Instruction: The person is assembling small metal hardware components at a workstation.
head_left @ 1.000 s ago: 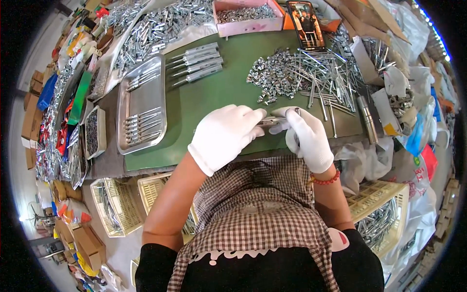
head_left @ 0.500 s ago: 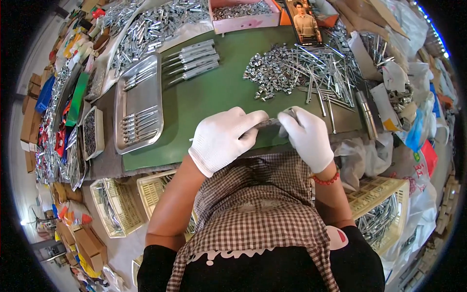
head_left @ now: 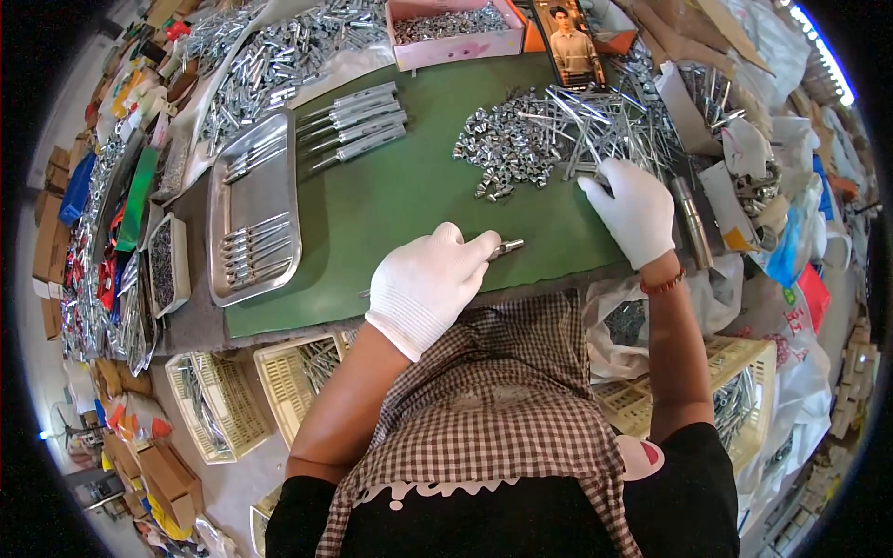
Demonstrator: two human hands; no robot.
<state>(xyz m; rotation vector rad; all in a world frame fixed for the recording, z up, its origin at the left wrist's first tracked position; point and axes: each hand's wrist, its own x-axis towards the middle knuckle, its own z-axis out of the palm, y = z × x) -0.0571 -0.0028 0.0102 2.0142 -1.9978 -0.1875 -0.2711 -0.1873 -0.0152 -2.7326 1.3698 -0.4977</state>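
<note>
My left hand (head_left: 430, 284), in a white glove, is closed round a slim metal tool. Its silver cylindrical end (head_left: 508, 247) sticks out past the fingertips, and a thin shaft tip (head_left: 364, 294) shows on the other side of the palm. My right hand (head_left: 634, 206), gloved too, is at the near edge of a heap of thin metal rods (head_left: 642, 135). Its thumb and forefinger are apart beside the rods, and the other fingertips are partly hidden. Left of the rods lies a pile of small silver fittings (head_left: 507, 144).
A metal tray (head_left: 296, 223) with finished-looking shafts stands left on the green mat (head_left: 409, 177). Several silver-handled tools (head_left: 367, 121) lie beside it. A pink box (head_left: 456, 51) of small parts and a phone (head_left: 567, 46) stand behind. A thick metal cylinder (head_left: 691, 221) lies at right.
My hands have separated. The right hand has let go of the tool and moved right and away to the rods; the left keeps the tool, whose cylindrical end now shows.
</note>
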